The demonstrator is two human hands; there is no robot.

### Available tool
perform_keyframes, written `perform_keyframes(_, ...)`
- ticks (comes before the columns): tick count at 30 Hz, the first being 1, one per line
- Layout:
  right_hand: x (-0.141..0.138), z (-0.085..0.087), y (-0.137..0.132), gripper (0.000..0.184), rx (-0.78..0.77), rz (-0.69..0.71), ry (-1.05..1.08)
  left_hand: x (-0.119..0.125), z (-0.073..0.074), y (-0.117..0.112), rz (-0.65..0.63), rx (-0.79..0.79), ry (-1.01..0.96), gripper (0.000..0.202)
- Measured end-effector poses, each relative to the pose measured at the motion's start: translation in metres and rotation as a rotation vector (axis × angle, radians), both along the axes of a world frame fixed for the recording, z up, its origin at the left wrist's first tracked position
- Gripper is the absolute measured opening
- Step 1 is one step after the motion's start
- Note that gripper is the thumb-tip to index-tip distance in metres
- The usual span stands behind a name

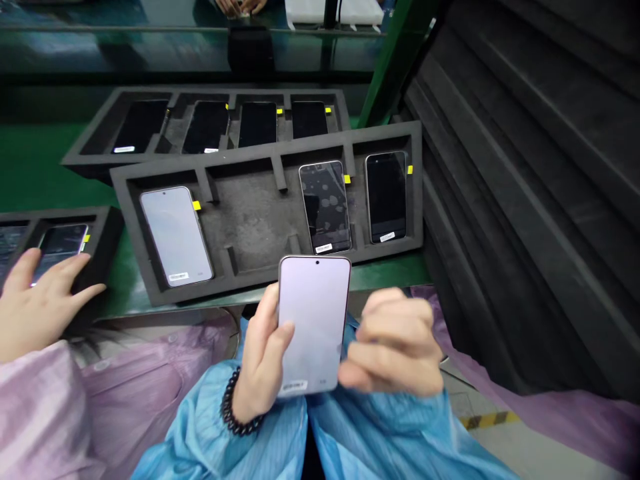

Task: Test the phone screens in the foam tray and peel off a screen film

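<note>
My left hand, with a black beaded bracelet on its wrist, holds a smartphone upright, its pale screen facing me. My right hand is curled shut just beside the phone's right edge, slightly blurred. In front of me, a black foam tray holds 3 phones, one pale, one speckled and one dark. A co-worker's hand in a pink sleeve rests on a phone in another foam tray.
A second foam tray with several dark phones lies behind on the green bench surface. A tall stack of dark ribbed foam fills the right side. Another person's hands show beyond a glass panel at the top.
</note>
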State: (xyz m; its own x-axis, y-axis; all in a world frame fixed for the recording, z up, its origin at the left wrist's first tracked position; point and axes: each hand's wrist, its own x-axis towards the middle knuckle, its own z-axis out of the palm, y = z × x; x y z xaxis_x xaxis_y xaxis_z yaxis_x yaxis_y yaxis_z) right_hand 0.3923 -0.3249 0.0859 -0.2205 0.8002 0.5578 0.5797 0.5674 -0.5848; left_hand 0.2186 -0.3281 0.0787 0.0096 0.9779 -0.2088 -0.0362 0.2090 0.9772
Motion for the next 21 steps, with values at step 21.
perform_keyframes(21, -0.001, 0.009, 0.038, 0.057, -0.226, -0.037, 0.382, 0.023, 0.000, 0.011, -0.131, -0.281, -0.270, 0.082)
